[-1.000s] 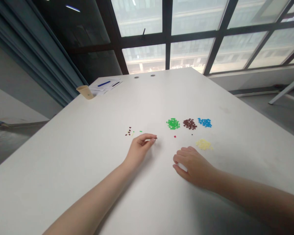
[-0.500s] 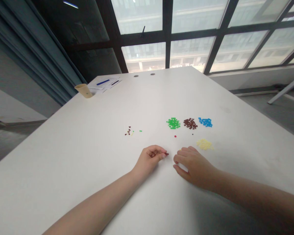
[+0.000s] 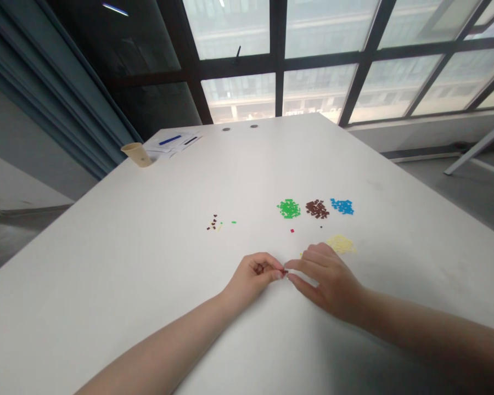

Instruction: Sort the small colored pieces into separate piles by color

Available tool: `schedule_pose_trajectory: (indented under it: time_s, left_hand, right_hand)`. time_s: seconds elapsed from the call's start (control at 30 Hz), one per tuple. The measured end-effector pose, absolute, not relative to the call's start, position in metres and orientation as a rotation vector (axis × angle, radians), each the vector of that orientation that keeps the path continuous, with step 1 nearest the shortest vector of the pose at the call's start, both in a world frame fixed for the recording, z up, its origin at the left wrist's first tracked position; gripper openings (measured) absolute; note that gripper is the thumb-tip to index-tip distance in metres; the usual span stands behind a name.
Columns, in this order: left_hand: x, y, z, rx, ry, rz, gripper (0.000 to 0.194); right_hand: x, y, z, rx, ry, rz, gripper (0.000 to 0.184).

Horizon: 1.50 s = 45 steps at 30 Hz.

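My left hand point(image 3: 257, 277) pinches a small dark brown brick point(image 3: 286, 271) between thumb and forefinger, just above the white table point(image 3: 156, 258). From the right, the thumb and forefinger of my right hand point(image 3: 327, 280) close on the free end of this brick, and the fingertips of both hands nearly meet. The exact contact is too small to make out. Beyond my right hand lies a pile of thin yellow pieces point(image 3: 342, 243), partly hidden by its knuckles. A single red piece point(image 3: 292, 231) lies on the table ahead of my hands.
Farther off are piles of green pieces point(image 3: 288, 208), brown pieces point(image 3: 317, 208) and blue pieces point(image 3: 342, 206). Several loose brown bits point(image 3: 213, 223) and a green bit point(image 3: 234, 222) lie to the left. A beige cup point(image 3: 136, 155) and papers point(image 3: 177, 144) are near the far left edge.
My right hand has moved left, bringing its thumb and forefinger to the brown brick. My left hand has shifted slightly toward me and right, still pinching it. The view has tilted a little.
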<state>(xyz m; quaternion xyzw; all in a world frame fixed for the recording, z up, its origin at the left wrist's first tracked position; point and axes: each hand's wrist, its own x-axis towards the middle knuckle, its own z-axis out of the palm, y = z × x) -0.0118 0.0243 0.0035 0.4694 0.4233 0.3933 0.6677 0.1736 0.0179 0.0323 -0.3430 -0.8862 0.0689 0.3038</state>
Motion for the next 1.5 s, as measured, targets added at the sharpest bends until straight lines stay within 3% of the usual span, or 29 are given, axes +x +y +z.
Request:
schedule_pose_trajectory:
  time_s: [0.27, 0.53, 0.67, 1.27, 1.5]
  left_hand:
    - [-0.011, 0.023, 0.005, 1.084, 0.901, 0.881, 0.023]
    - [-0.011, 0.027, 0.005, 1.141, 0.952, 0.84, 0.025]
    - [-0.01, 0.026, 0.004, 1.159, 0.923, 0.811, 0.023]
    - [-0.017, 0.029, 0.016, 1.272, 0.971, 0.836, 0.022]
    - [-0.107, 0.1, 0.027, 1.461, 1.509, 1.423, 0.026]
  right_hand:
    - [0.177, 0.03, 0.036, -0.945, -2.361, 0.104, 0.018]
    - [0.251, 0.119, 0.031, -1.774, -2.105, -0.125, 0.025]
    - [0.265, 0.134, 0.017, -1.966, -2.133, -0.156, 0.027]
    - [0.261, 0.131, 0.013, -1.953, -2.161, -0.109, 0.028]
    - [0.222, 0.094, 0.031, -1.56, -2.311, -0.057, 0.025]
